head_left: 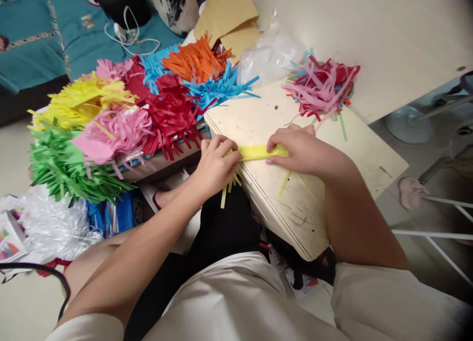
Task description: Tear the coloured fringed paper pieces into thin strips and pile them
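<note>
A flat, folded strip of yellow paper (pixel 254 152) lies across a cream-coloured board (pixel 295 203) with worn marks. Its left end is in my left hand (pixel 220 161), whose fingers are curled round it at the board's edge. Cut yellow fringe hangs below that hand. My right hand (pixel 297 151) pinches the strip's other end between thumb and fingers, resting on the board. A loose yellow scrap (pixel 284 184) lies just below my right hand. Beyond it sits a pile of pink and red paper strips (pixel 321 87).
Fringed paper bundles crowd the left: green (pixel 70 166), yellow (pixel 79 102), pink (pixel 118 129), red (pixel 172 109), blue (pixel 221 87) and orange (pixel 197 60). Behind the board are a clear plastic bag (pixel 271 50) and brown paper (pixel 227 11). White shiny strips (pixel 61 222) lie at lower left. Metal chair legs stand at right.
</note>
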`<state>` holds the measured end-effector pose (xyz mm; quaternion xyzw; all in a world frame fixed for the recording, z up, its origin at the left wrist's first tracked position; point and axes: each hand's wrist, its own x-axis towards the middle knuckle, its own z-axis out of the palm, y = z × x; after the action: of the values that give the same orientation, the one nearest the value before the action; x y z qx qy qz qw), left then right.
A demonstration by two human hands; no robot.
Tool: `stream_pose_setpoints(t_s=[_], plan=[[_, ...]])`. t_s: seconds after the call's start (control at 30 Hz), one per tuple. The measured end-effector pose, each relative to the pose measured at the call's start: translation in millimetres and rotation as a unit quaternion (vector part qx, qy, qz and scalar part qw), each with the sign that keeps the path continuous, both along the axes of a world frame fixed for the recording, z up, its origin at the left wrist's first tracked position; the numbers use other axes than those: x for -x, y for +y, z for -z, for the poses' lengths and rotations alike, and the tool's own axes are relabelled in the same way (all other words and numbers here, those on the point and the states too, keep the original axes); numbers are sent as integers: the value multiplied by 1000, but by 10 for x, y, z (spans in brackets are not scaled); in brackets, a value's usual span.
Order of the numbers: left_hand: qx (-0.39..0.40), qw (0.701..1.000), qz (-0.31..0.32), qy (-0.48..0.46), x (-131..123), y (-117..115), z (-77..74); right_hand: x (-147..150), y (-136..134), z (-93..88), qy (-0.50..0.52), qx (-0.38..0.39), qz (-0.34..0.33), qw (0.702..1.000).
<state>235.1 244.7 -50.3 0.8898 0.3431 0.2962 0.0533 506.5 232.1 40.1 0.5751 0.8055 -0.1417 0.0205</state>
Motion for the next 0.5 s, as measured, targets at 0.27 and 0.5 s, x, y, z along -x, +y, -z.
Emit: stream_pose_setpoints(t_s=[0.27,0.5], plan=[[-16,999,18,35,-23,-72,-49,288,-106,22,-43,3,-23,999],[-36,998,16,49,-15,-158,-74,262,-108,12,-49,14,-28,998]])
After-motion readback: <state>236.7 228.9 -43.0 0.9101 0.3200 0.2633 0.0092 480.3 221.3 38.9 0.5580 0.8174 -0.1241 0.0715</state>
